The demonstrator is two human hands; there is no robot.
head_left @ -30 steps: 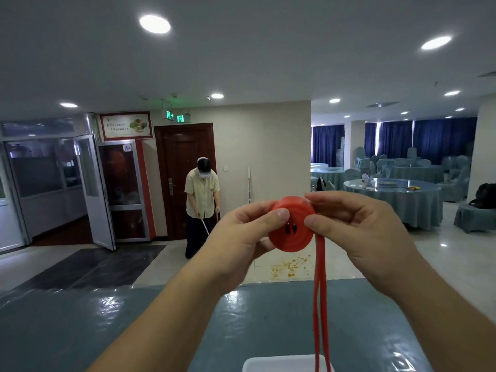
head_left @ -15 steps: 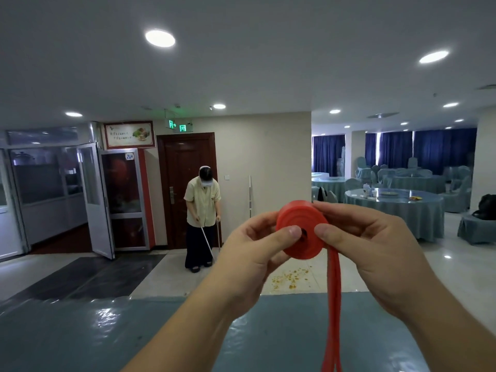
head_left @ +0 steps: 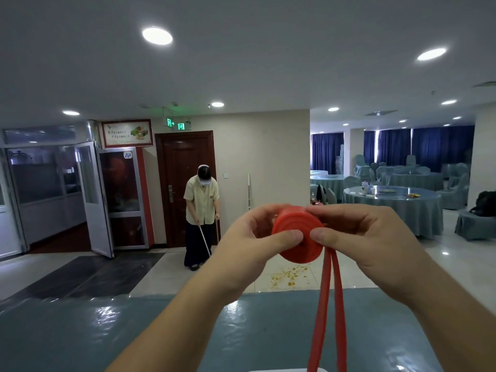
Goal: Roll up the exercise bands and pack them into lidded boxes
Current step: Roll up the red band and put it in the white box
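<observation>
While the left hand (head_left: 252, 245) pinches the coil from centre-left of the frame, thumb on its face and fingers curled behind, rolling looks well along but not done: no band packed or lidded yet, as far as shown. Flat red rubber exercise band (head_left: 298, 233) sits mid-frame as a tight, slightly cone-shaped coil w/ two loose strands hanging to the bottom edge, where a white box rim (head_left: 284, 369) just peeks. Right hand (head_left: 375, 237) pinches the coil's other side likewise.
</observation>
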